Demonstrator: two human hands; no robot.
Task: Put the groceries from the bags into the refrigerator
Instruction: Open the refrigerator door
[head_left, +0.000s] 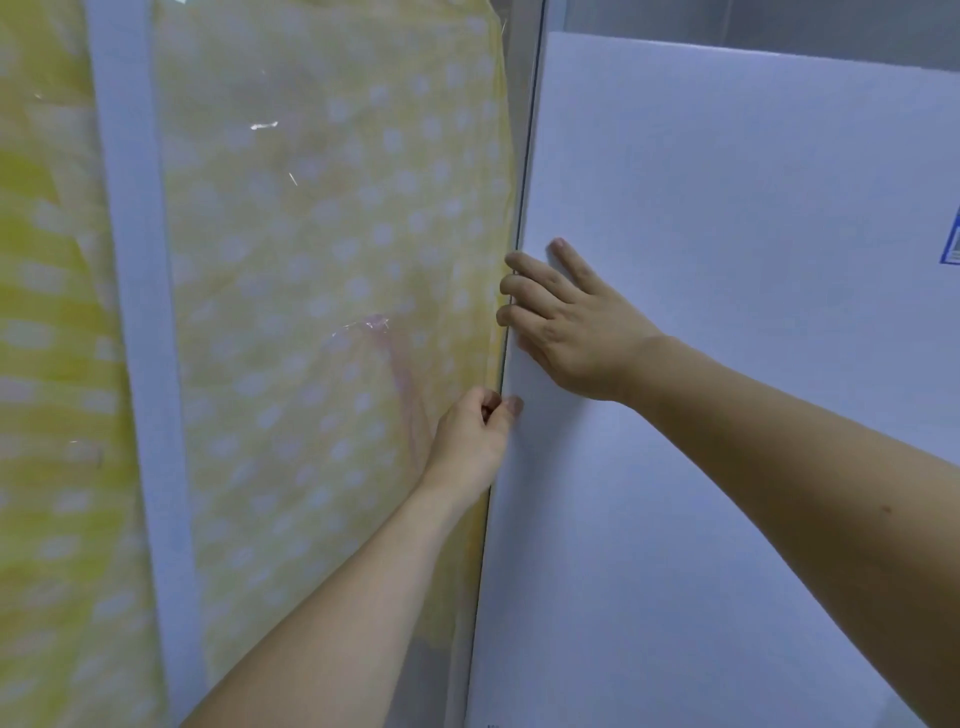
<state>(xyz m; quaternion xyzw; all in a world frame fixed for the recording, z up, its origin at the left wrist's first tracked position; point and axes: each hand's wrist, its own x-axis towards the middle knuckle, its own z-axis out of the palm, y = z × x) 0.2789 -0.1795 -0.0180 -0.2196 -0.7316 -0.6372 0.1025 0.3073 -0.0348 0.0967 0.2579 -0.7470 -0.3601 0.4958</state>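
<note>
**Door edge, both hands**

Curtain (322, 270) hangs at our left, behind glass. Our left hand (470, 441) curls at the refrigerator door (727, 415) edge, thumb on its face. Our right hand (566, 322) hooks fingers round the same edge. We judge opening comes next: pull outward. No groceries or bags show.

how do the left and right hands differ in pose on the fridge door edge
The right hand sits higher, its fingers hooked round the refrigerator door edge with the back of the hand lying across the door's front. The left hand is lower, beside the edge, fingers curled, thumb tip touching the door. Both are at the same left edge.
</note>
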